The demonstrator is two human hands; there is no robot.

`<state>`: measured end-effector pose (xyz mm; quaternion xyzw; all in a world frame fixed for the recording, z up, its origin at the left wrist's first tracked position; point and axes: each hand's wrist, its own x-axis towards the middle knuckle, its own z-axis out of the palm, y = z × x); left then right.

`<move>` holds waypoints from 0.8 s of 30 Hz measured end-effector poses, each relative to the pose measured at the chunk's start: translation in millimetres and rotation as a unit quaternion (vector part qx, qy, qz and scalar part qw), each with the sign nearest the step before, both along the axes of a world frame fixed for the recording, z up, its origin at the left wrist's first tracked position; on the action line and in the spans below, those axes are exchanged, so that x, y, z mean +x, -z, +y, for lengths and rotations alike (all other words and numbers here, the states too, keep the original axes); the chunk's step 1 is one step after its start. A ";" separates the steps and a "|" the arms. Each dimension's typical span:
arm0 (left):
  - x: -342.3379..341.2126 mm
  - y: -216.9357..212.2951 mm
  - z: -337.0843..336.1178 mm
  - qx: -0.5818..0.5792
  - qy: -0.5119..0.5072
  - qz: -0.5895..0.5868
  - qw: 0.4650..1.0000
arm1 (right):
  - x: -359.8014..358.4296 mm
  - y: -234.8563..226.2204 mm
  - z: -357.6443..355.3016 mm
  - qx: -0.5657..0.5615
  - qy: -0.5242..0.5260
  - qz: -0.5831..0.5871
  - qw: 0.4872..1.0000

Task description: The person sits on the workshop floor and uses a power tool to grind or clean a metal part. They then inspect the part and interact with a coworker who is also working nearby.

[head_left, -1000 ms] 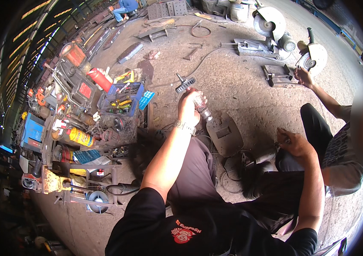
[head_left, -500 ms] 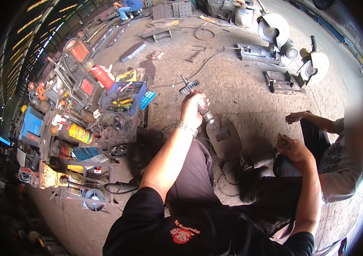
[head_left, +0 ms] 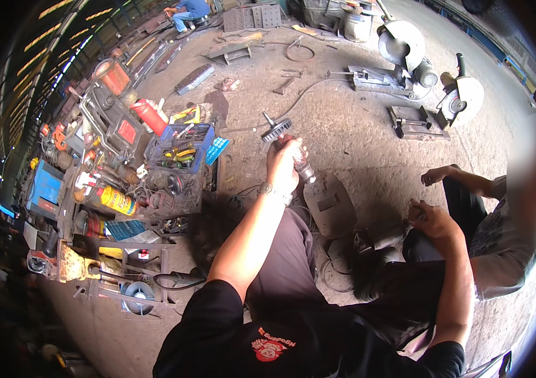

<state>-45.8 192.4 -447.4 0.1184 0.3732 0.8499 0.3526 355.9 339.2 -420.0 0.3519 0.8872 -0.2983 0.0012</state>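
Note:
My left hand [head_left: 284,165] is wrapped round a motor armature [head_left: 304,166] and holds it up in front of my knees. Its shaft and dark finned fan [head_left: 276,130] stick out beyond my fingers at the far left, and the other end points toward the near right. My right hand [head_left: 437,222] is raised at the right with its fingers curled closed. Whatever it grips, if anything, I cannot make out. Below the armature, a grey welding shield [head_left: 336,216] with a rectangular window rests between my legs.
At the left, a bench [head_left: 192,183] carries a blue tool bin [head_left: 203,153], a red bottle [head_left: 150,116] and a yellow can [head_left: 116,200]. Two cut-off saws [head_left: 454,104] stand at the far right. Beside me sits a co-worker, one hand [head_left: 437,174] near mine. Another person [head_left: 191,11] sits far back.
The armature has tilted slightly in my left hand, its fan end shifting a little to the left and nearer. My right hand has stayed in place.

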 end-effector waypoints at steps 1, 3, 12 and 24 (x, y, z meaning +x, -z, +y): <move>-6.6 6.4 -1.3 -0.064 0.008 -0.002 0.998 | -5.3 -4.7 -0.1 -0.024 0.004 -0.006 1.000; -9.1 10.0 -3.7 -0.102 0.016 -0.086 0.991 | -7.3 -2.7 -2.8 -0.015 0.000 0.017 1.000; -19.9 8.2 -4.1 -0.099 -0.010 -0.143 0.985 | -11.1 -17.8 -9.5 0.006 -0.004 0.001 1.000; -18.1 12.7 -5.9 -0.109 0.001 -0.086 0.990 | -23.9 2.0 14.5 -0.029 -0.034 -0.043 0.998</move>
